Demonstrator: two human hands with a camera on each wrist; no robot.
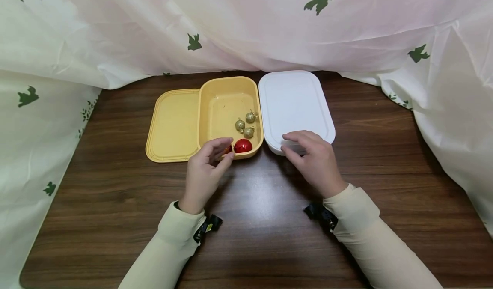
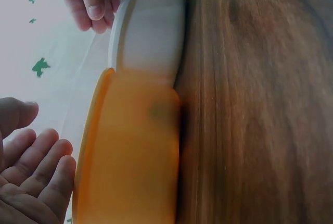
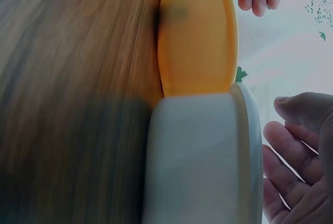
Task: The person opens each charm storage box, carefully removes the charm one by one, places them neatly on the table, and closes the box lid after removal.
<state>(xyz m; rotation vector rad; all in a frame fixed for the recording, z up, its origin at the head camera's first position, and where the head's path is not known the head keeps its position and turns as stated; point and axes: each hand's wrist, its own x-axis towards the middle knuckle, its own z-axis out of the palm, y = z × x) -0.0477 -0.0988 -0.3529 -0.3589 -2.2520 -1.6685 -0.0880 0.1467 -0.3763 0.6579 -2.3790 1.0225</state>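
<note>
My left hand [image 1: 204, 173] hovers at the front left corner of a yellow box [image 1: 215, 109], fingers loosely bent and nothing held. Inside that box lie two shiny red balls [image 1: 243, 145], one partly hidden by the hand, and several small gold glitter balls [image 1: 240, 125]. Over the front edge of a white box [image 2: 151, 31] is my right hand [image 1: 317, 160], fingers relaxed and thumb apart, holding nothing. A white lid [image 1: 294, 105] covers the white box. In the right wrist view the right fingers [image 3: 291, 153] are close beside the lid's rim.
A yellow lid [image 1: 175, 124] lies flat against the left side of the yellow box. The two boxes stand side by side on a dark wooden table [image 1: 254, 246]. A pale curtain [image 1: 246, 28] with green bird shapes hangs behind and along both sides.
</note>
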